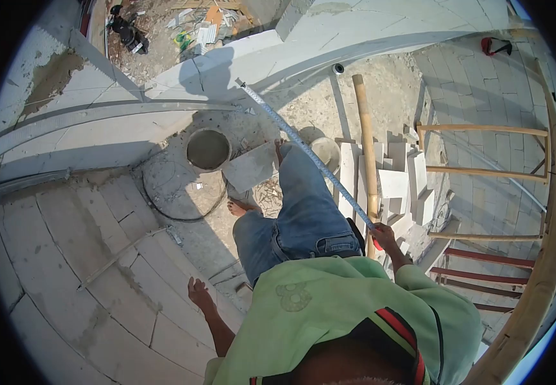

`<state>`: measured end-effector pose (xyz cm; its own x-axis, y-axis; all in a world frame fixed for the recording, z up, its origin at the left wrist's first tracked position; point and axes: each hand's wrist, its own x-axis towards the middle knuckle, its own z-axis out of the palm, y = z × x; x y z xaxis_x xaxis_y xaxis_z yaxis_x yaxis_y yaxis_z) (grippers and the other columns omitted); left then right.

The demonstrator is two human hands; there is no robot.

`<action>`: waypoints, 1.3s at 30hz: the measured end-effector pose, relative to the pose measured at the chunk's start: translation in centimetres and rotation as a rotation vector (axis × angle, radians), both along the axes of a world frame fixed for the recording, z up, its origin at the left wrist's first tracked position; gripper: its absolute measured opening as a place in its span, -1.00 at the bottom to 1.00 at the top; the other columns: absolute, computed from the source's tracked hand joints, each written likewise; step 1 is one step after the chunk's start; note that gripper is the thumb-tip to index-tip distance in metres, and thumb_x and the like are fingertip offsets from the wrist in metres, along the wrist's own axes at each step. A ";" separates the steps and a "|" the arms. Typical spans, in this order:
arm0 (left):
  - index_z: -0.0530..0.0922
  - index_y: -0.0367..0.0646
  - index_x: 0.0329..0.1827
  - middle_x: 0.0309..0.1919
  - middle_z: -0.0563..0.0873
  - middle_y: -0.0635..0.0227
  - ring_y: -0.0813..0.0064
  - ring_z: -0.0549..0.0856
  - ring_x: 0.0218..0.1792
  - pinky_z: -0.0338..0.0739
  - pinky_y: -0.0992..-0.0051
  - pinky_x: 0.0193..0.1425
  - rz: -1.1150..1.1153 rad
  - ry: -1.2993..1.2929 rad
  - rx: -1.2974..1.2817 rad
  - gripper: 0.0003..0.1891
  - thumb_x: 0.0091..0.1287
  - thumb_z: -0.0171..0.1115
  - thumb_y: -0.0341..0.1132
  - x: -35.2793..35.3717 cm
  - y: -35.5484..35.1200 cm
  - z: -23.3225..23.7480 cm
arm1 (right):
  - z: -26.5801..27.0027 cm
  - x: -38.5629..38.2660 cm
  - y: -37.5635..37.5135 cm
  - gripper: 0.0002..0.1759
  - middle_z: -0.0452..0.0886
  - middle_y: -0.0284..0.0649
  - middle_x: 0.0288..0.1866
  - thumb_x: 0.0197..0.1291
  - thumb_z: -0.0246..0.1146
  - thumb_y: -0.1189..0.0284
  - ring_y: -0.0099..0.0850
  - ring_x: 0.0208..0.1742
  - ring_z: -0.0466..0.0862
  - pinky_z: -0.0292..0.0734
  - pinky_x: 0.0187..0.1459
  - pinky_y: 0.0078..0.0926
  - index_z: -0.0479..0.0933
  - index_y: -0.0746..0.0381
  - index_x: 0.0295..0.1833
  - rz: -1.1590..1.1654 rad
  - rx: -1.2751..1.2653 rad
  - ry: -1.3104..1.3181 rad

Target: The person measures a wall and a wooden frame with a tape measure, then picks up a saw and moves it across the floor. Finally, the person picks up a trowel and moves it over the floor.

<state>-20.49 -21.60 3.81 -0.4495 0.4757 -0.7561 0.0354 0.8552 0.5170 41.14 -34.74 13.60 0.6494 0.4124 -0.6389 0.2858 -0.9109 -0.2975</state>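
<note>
Right hand is clenched around the tape measure, its blade stretched taut up across the jeans to the white block wall. Left hand hangs low, fingers spread and empty, over the near blocks; contact unclear. A bucket sits below.

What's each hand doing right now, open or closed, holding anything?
Left hand: open, holding nothing, at the block wall.
Right hand: closed on the tape measure.
</note>
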 end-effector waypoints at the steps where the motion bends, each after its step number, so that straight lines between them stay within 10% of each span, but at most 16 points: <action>1: 0.31 -0.30 0.36 0.01 0.61 0.05 0.23 0.62 -0.06 0.45 0.36 -0.15 -0.036 -0.003 0.037 -0.49 0.38 0.03 -0.29 0.1 0.6 -0.1 | -0.3 -0.8 -0.7 -0.73 0.66 -0.20 -0.44 0.00 0.27 0.28 -0.40 -0.35 0.67 0.55 -0.23 -0.40 0.65 0.21 -0.23 -0.023 0.020 -0.001; 39: 0.38 -0.25 0.33 -0.18 0.62 0.22 0.40 0.61 -0.20 0.50 0.41 -0.23 -0.491 -0.110 -0.086 -0.51 0.34 0.12 -0.30 11.8 6.2 -1.0 | -3.8 -6.0 -9.9 -0.68 0.66 -0.19 -0.35 0.07 0.17 0.22 -0.38 -0.30 0.65 0.53 -0.22 -0.39 0.65 0.20 -0.19 -0.467 -0.046 0.286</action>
<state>-8.67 -15.44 2.79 -0.1039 0.5450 -0.8319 0.3931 0.7909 0.4691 35.11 -44.66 9.78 0.5546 0.0891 -0.8274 -0.2383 -0.9356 -0.2605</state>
